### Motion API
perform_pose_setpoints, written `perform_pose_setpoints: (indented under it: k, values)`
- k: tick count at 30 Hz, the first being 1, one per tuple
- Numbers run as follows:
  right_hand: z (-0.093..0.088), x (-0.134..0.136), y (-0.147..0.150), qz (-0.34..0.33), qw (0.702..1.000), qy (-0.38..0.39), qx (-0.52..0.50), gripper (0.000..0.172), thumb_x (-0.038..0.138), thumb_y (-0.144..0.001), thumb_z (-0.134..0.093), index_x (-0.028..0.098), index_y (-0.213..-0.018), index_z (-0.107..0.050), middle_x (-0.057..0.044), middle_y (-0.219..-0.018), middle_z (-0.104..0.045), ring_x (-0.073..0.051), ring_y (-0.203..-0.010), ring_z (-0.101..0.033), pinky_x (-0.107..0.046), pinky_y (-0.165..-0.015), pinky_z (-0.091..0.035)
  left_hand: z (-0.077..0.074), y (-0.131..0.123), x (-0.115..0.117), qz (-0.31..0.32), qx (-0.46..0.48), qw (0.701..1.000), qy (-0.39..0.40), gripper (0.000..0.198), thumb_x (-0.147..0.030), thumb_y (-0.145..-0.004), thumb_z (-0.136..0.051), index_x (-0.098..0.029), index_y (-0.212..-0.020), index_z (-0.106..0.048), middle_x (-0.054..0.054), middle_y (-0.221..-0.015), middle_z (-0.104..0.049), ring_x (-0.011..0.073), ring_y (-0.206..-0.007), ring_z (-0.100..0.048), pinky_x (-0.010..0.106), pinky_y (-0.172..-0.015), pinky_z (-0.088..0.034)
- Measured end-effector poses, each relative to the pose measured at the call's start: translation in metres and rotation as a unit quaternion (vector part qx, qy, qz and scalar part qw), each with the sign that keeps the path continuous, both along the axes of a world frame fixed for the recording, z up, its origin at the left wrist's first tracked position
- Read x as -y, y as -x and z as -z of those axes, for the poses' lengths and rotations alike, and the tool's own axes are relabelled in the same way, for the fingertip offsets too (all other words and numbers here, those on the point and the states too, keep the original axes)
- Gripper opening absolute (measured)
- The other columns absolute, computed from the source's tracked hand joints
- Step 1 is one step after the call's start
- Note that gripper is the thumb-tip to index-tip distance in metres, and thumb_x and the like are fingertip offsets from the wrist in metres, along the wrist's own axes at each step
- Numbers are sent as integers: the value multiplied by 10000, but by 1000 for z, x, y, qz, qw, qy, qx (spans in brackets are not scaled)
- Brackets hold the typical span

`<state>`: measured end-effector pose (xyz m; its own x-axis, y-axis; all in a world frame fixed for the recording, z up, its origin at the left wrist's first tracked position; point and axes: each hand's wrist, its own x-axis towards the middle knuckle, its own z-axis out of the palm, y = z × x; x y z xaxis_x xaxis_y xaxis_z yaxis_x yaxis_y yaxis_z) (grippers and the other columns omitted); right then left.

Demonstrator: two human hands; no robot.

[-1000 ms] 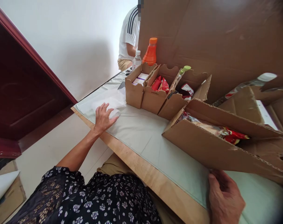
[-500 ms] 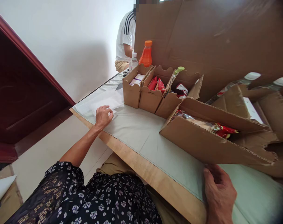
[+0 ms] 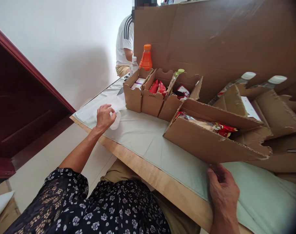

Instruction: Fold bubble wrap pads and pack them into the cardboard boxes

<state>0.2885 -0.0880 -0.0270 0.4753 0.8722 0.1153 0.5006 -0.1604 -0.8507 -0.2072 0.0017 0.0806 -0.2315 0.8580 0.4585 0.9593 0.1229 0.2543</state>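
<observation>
At the left part of the table, my left hand (image 3: 104,117) has its thumb and index finger bent together in a pinch. A small whitish translucent piece with rounded corners (image 3: 116,121) shows at those fingertips; its kind is unclear. Just beyond lies a thin white translucent sheet (image 3: 115,102), flat on the cloth. My right hand (image 3: 224,188) rests on the table by the near wall of a long cardboard box (image 3: 211,144). Its thumb stands apart from the loosely curled fingers, with nothing seen between them; the fingertips are partly hidden.
Cardboard bins (image 3: 132,99) stand in a row, holding red packets (image 3: 157,87) and small boxes. Behind are an orange bottle (image 3: 145,60) and clear bottles (image 3: 245,78) before a tall cardboard panel (image 3: 199,35). A person in a white shirt (image 3: 125,39) sits beyond.
The whitish piece now shows clearly at my left fingertips, where mostly the sheet showed before. The view has shifted a little to the right. My right hand keeps its place by the box.
</observation>
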Motion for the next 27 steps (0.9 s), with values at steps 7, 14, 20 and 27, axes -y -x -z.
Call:
perform_pose_setpoints:
  k: [7,14,20,27]
  values:
    - [-13,4,7,17,999,15,-27,724,549,-719,-646,100,-1286,-674,-166,-1087,-748,-294,-952,-699,-490,-952,-548,-54,-18,9,80,228,968,-70,109,-240,-781,-584,-193,-701,-641,88,-1014,-798,245,-987,-743,380,-932,-562]
    - [-31,76,27,89,995,-44,22,449,538,-877,-614,167,-1078,-768,-131,-1071,-779,-278,-963,-710,-462,-973,-531,-46,-65,38,183,298,937,9,197,-345,-791,-643,-197,-664,-614,73,-963,-803,224,-909,-759,319,-795,-576]
    - [-51,77,108,-188,965,-140,120,513,401,-962,-630,229,-1440,-559,-130,-1383,-663,-277,-1227,-653,-449,-972,-575,-17,-137,67,350,201,914,46,121,-229,-851,-586,-205,-738,-618,75,-955,-800,204,-882,-760,223,-548,-485]
    - [-55,26,151,-202,941,-190,193,645,295,-950,-557,189,-1561,-378,-173,-1495,-571,-302,-1367,-559,-504,-1067,-503,-24,-172,94,439,194,875,61,126,-164,-871,-593,-202,-751,-596,51,-870,-786,176,-785,-742,267,-694,-551]
